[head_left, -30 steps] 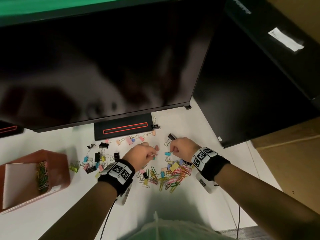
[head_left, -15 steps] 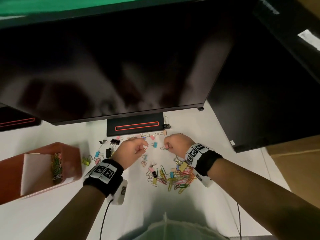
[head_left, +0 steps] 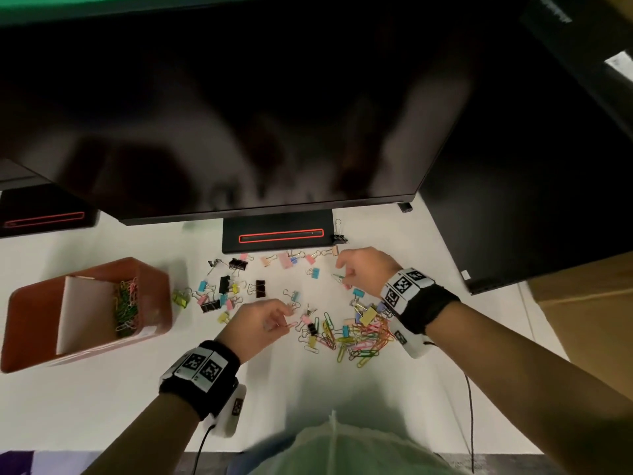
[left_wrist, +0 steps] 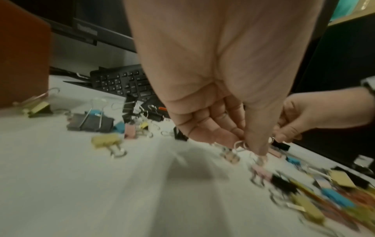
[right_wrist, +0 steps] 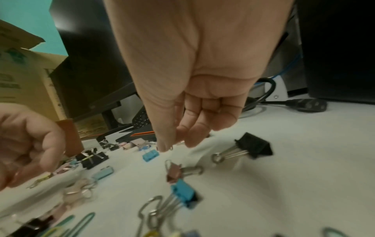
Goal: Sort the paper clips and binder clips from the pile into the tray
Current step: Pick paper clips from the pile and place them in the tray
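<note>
A tangle of coloured paper clips (head_left: 363,335) lies on the white desk under my right wrist. Coloured and black binder clips (head_left: 233,289) are scattered to its left and behind it. The brown tray (head_left: 30,337) stands at the far left, with paper clips (head_left: 125,310) in the compartment right of its white divider. My left hand (head_left: 289,320) hovers at the pile's left edge and pinches a pale pink paper clip (left_wrist: 239,145) between thumb and fingers. My right hand (head_left: 342,274), further back, pinches a thin green paper clip (head_left: 338,276); the right wrist view shows only its tip by the thumb (right_wrist: 164,148).
A large dark monitor (head_left: 239,114) overhangs the back of the desk, its black base with a red stripe (head_left: 279,234) just behind the clips. A second dark screen (head_left: 531,217) stands at the right, a cardboard box (head_left: 589,320) beside it. A keyboard (left_wrist: 123,81) lies beyond the clips.
My hands have drawn apart: the left came back toward me to the pile's left edge with a paper clip in its fingers, and the right stays near the back.
</note>
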Available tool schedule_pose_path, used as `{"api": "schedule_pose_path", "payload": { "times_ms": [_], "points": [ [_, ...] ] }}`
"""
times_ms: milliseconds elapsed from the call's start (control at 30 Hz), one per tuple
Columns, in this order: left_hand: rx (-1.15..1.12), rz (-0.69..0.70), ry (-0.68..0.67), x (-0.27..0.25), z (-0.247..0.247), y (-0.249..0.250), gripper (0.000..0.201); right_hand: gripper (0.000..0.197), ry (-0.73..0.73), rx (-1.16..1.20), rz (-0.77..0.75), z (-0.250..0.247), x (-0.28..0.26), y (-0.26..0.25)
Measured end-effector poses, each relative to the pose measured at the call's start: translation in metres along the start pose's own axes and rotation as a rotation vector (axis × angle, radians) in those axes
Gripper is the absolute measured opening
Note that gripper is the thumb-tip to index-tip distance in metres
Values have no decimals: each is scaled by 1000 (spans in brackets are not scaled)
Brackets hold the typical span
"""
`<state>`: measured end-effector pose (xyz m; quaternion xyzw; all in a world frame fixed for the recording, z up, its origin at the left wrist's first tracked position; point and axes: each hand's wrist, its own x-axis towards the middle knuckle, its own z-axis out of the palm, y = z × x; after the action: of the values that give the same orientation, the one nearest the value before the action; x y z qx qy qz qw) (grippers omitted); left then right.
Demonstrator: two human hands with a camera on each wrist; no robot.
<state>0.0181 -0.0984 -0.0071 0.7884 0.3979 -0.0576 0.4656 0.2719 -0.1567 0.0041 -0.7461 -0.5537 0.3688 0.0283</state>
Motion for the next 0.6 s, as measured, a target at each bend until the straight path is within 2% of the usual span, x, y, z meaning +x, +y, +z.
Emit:
{"api": "schedule_pose_path", "payload": {
  "times_ms": [167, 300, 467, 600],
  "points": [
    [1, 6, -59, -11, 27, -4, 31, 32, -110, -249, 61, 12, 16, -22],
    [46, 50, -67, -13, 47, 0, 42, 24, -115, -339, 127, 21, 26, -23],
    [74, 59, 88, -8, 51, 2, 40, 26, -112, -352, 128, 24, 24, -20],
    [94, 20, 134, -6, 36, -3, 49, 25, -116, -330, 71, 19, 17, -18]
  ]
}}
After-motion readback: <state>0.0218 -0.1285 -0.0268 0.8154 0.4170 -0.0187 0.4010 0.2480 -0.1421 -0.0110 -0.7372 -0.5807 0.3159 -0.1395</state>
